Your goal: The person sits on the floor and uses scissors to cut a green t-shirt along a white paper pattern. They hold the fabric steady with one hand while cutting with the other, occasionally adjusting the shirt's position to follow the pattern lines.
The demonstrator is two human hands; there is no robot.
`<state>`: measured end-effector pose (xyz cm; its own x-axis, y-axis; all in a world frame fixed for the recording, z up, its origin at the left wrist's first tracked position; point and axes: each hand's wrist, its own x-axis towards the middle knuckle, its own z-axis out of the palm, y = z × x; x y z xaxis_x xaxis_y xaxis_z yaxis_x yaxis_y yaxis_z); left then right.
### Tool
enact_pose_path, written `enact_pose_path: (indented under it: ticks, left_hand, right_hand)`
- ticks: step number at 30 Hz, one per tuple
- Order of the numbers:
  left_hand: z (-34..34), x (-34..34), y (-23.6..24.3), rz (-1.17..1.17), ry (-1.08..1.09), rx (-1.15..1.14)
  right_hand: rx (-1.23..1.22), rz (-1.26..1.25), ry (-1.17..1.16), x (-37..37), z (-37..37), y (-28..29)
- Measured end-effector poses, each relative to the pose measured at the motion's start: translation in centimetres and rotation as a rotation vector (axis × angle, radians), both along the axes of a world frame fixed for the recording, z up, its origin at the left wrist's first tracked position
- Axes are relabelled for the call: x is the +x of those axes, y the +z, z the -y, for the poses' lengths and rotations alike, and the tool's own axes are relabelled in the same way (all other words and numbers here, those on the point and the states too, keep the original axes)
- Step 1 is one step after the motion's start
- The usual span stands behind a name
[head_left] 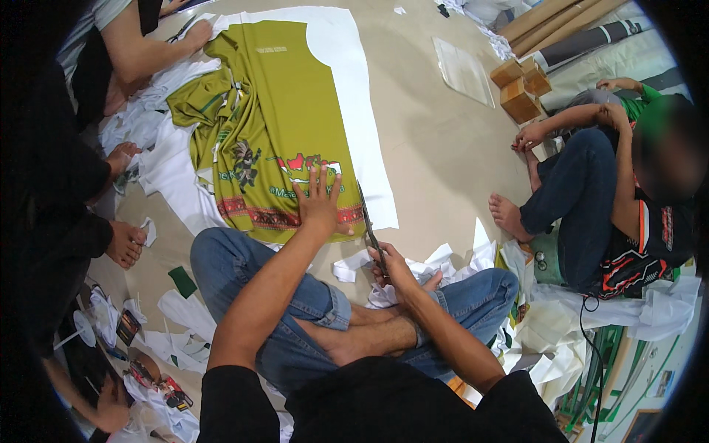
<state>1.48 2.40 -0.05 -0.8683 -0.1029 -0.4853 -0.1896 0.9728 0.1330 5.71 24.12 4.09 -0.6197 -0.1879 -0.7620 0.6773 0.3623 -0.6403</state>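
Note:
A printed olive-green fabric panel (303, 96) with a white border (347, 55) lies spread on the floor in front of me. My left hand (319, 203) presses flat on its lower part, fingers spread over the printed design. In my right hand (391, 266) is a pair of dark scissors (369, 227), fingers wrapped round the handles. The blades point away from me along the line where green meets white, at the panel's lower right. Whether the blades are parted I cannot tell. The panel's left side is bunched in folds over more white cloth (173, 181).
White fabric scraps (439, 258) lie by my crossed legs. A person in jeans (576, 199) sits at the right; others are at the left, one with a hand (198, 33) by the cloth's far left corner. Cardboard boxes (519, 100) and rolls (554, 26) stand far right.

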Motion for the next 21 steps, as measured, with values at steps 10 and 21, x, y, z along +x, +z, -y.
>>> enact_pose_path:
  ticks: [10, 21]
  left_hand:
    - [-0.8, 0.1, 0.4, 0.018, -0.003, -0.024]
    - [-2.2, 1.0, 0.6, 0.084, -0.036, -0.073]
  right_hand:
    - [-0.031, 0.037, 0.002, -1.9, 0.9, -0.4]
    - [-0.043, 0.067, -0.012, -2.5, 1.6, 0.1]
